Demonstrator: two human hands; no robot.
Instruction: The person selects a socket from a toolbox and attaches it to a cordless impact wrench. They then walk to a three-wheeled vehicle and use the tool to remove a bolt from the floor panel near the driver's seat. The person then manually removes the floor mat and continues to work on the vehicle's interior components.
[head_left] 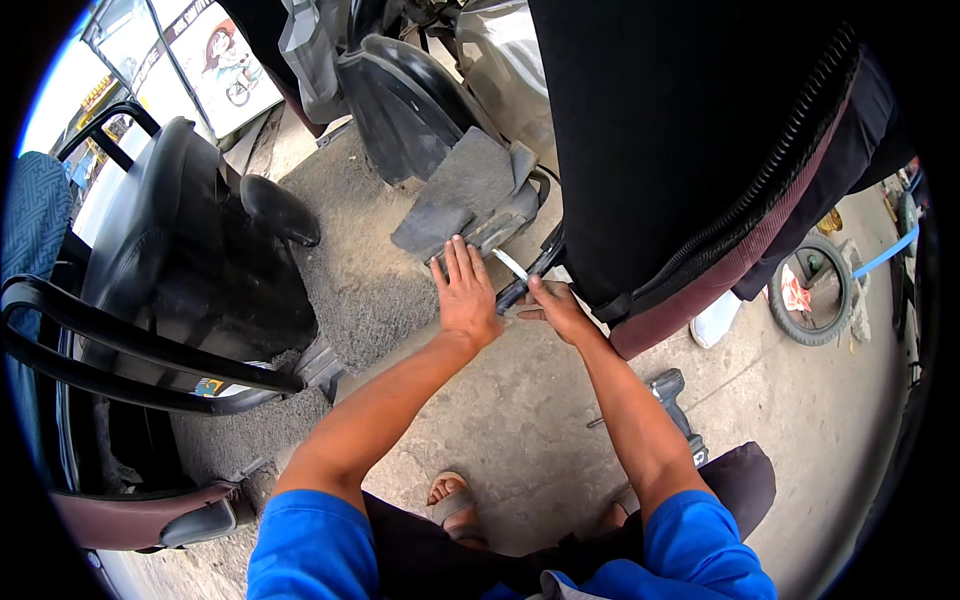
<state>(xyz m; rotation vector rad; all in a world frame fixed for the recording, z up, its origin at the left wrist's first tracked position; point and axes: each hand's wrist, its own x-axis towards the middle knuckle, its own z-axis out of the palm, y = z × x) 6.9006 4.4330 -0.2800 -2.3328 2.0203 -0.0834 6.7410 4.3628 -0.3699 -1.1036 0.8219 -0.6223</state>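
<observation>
My left hand (pixel 468 292) is stretched flat, fingers apart, with its fingertips at the lower edge of a dusty grey flap of mat (pixel 462 190). In my right hand (pixel 562 312) is what looks like a knife (pixel 510 265), its narrow pale blade pointing up and left toward the flap's edge. Thumb and fingers close around its lower end, so the handle is hidden. A black bar (pixel 512 294) runs beneath both hands at the vehicle's door sill. Beyond the flap stands a black plastic panel (pixel 400 105).
Sandy grey carpet (pixel 365 290) covers the vehicle floor, beside a black seat (pixel 190 240). A dark open door (pixel 690 130) hangs at the right. A power drill (pixel 680 405) lies on the concrete by my right forearm. Farther right are a small wheel (pixel 787 322) and a white shoe (pixel 715 322).
</observation>
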